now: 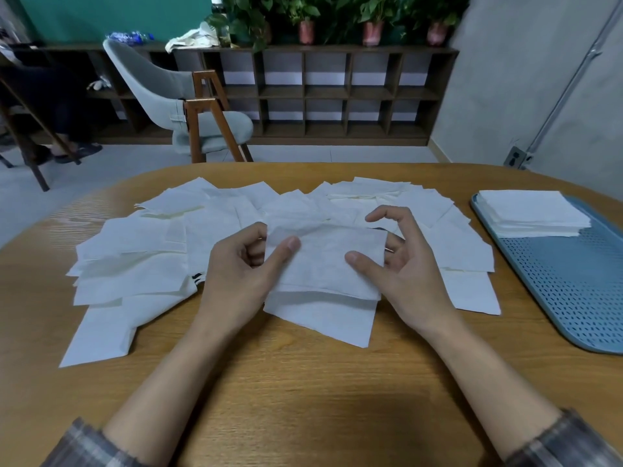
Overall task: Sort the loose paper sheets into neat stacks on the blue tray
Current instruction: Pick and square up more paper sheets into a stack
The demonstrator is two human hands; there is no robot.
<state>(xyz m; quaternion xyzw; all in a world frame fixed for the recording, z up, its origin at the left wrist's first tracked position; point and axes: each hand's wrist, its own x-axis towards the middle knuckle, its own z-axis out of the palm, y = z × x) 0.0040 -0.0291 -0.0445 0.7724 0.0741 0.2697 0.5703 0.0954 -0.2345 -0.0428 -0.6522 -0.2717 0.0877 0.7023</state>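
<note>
Several loose white paper sheets (141,251) lie spread in an overlapping fan across the middle of the wooden table (303,382). I hold one white sheet (323,257) just above the pile. My left hand (239,267) pinches its left edge between thumb and fingers. My right hand (401,261) pinches its right edge, thumb on top, index finger raised and curled. At the right stands the blue perforated tray (566,291), with a neat stack of white sheets (532,214) on its far end.
A grey chair with wooden legs (188,106) stands beyond the table's far edge. Behind it runs a dark cubby shelf (337,92) with potted plants on top. A person's legs (67,129) show at the far left.
</note>
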